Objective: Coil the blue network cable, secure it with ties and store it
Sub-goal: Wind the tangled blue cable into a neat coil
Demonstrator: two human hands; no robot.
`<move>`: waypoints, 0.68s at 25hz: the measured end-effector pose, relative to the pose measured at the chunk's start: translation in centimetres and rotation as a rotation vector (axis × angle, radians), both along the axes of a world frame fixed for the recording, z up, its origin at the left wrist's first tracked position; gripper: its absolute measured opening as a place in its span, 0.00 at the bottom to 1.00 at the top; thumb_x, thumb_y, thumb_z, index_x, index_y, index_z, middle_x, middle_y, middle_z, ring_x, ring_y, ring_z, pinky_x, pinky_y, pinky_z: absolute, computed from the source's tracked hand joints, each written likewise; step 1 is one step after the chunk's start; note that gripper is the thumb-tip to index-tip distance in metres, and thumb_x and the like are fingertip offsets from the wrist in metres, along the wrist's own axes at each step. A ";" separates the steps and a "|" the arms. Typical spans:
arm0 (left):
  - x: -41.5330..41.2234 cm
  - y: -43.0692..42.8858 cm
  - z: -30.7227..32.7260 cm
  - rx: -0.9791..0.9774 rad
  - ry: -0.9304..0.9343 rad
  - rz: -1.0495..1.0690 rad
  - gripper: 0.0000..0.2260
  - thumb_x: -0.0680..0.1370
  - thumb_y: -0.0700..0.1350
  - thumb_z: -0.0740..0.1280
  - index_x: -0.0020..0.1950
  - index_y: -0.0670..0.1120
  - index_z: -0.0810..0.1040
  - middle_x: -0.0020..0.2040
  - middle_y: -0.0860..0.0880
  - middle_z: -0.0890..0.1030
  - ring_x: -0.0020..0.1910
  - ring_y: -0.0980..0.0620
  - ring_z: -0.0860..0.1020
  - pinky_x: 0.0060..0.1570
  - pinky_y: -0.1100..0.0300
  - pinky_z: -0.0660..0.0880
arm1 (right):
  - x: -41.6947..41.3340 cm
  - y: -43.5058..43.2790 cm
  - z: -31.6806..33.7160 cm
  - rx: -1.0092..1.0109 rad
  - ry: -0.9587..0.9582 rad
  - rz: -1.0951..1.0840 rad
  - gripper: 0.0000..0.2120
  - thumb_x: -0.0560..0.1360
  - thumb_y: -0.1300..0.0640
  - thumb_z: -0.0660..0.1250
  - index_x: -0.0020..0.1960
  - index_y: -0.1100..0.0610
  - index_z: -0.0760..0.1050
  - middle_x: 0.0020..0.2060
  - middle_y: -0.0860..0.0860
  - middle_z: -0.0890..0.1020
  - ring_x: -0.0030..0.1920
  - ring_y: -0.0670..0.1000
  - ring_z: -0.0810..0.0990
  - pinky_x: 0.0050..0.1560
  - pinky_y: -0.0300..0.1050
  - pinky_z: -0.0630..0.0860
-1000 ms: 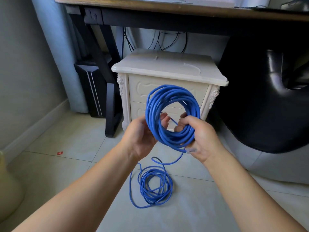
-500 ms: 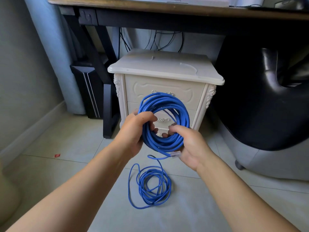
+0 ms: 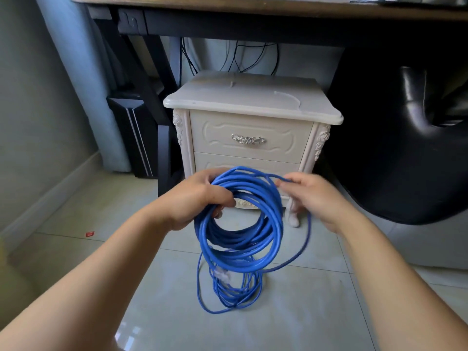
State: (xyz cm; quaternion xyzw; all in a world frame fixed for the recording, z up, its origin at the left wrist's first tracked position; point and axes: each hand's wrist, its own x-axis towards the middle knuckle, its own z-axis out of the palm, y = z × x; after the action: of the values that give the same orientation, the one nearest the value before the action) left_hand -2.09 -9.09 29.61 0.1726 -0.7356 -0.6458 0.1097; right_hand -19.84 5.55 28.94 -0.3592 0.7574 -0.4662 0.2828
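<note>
- Above the tiled floor (image 3: 316,312), just in front of the white nightstand (image 3: 250,138): blue network cable (image 3: 276,224), most of it wound into a round coil that hangs upright in mid-air between both hands.
- left hand (image 3: 197,201) closed round the coil's upper left, fingers curled over the bunched turns and carrying the bundle.
- right hand (image 3: 314,196) at the coil's upper right, fingertips pinching a single strand. That strand falls in a wide loose arc outside the coil's right side, then sweeps back under it.
- Remainder of the cable lies in a smaller, untidy heap of loops on the floor, directly below the coil and near the nightstand's front feet.
- clear plug (image 3: 222,273) shows just under the coil's bottom edge, blurred. Hanging or resting on the heap: cannot tell.
- black chair (image 3: 405,148) stands right of the nightstand.
- red scrap (image 3: 90,234) on the floor, well apart from the cable, toward the left wall.
</note>
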 end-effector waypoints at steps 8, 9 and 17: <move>-0.1 -1.1 -0.6 -0.178 -0.053 0.187 0.12 0.62 0.39 0.68 0.45 0.43 0.79 0.30 0.45 0.71 0.25 0.51 0.69 0.26 0.62 0.67 | 1.3 -0.4 1.2 -0.185 0.133 -0.104 0.10 0.77 0.58 0.65 0.42 0.47 0.82 0.41 0.50 0.81 0.36 0.39 0.72 0.36 0.31 0.66; -0.1 -1.4 -0.6 -0.101 0.011 0.219 0.10 0.63 0.38 0.68 0.43 0.42 0.79 0.30 0.43 0.69 0.25 0.51 0.68 0.26 0.62 0.67 | 1.5 -0.5 0.7 -0.177 0.094 -0.106 0.11 0.78 0.56 0.64 0.41 0.44 0.81 0.41 0.47 0.78 0.34 0.38 0.71 0.38 0.31 0.65; -0.7 -1.0 -0.7 0.264 0.256 0.446 0.07 0.64 0.37 0.65 0.32 0.48 0.72 0.27 0.47 0.64 0.26 0.52 0.63 0.32 0.56 0.65 | 5.1 -1.7 -1.1 -0.345 -0.212 0.040 0.26 0.66 0.36 0.70 0.62 0.38 0.73 0.64 0.45 0.73 0.64 0.40 0.73 0.71 0.47 0.65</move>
State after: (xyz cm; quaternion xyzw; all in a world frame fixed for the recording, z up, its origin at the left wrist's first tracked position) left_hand -2.78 -10.09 28.87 0.2600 -0.5693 -0.7124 0.3174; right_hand -14.70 3.90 27.81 -0.3663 0.6250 -0.6185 0.3045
